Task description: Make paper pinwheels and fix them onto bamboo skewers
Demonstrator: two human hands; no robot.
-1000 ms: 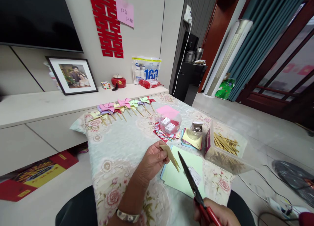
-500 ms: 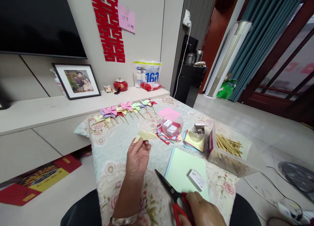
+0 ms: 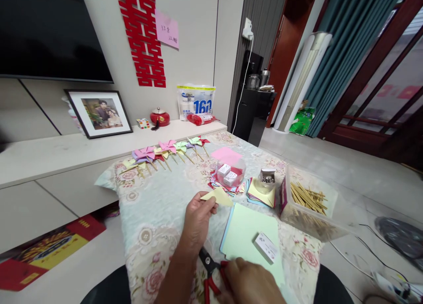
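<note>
My left hand (image 3: 197, 220) pinches a small folded yellow paper piece (image 3: 219, 196) above the flowered tablecloth (image 3: 158, 207). At the near edge, my right hand (image 3: 251, 283) rests on the red handles of a pair of scissors (image 3: 209, 273). The scissors lie low on the cloth, black blades pointing away to the left. Just right of both hands lies a stack of pale green and blue paper sheets (image 3: 247, 227) with a small white box (image 3: 266, 247) on it.
A row of paper pinwheels on sticks (image 3: 165, 150) lines the table's far edge. Farther right are a round clear tub with a pink lid (image 3: 230, 171), a small jar of pins (image 3: 266, 180) on coloured squares, and a clear box of wooden sticks (image 3: 307, 200).
My right hand has brought the scissors down from the raised cutting position to the cloth at the near edge. My left hand swung the yellow piece left, then back toward the paper stack.
</note>
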